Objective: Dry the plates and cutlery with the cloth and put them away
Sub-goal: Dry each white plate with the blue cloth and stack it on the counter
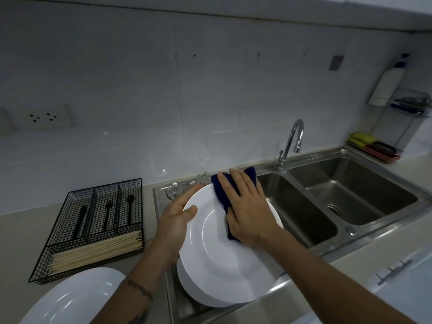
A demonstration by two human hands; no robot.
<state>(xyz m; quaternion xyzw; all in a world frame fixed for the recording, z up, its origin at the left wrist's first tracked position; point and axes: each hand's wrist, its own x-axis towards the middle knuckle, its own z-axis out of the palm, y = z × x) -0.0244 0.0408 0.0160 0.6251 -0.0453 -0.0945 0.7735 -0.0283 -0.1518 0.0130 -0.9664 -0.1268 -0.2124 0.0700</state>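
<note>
The desk (18, 230) runs along the wall, and a steel sink (350, 190) with two bowls is set into its right part. Left of the bowls is the sink's flat draining part, and a stack of white plates (198, 293) sits there near the front edge.

The top plate (224, 253) is tipped up over that stack. It looks hard, smooth and a bit heavy. It may be wet and slippery, and it would break if it fell. The safest place to hold it is the rim, with the thumb on top.

Another white plate (74, 298) lies on the desk at the front left corner. Behind it stands a black wire tray (93, 228) with black cutlery and pale sticks in it. I think the dry cutlery goes in there.

The left hand (173, 220) holds the tipped plate by its left rim, fingers closed on it. The arm comes up from below.

The right hand (247, 209) lies flat with fingers spread, pressing the blue cloth (224, 192) onto the plate. The cloth is soft and bends easily.

Some shiny cutlery (174, 191) waits at the back of the draining part.
</note>
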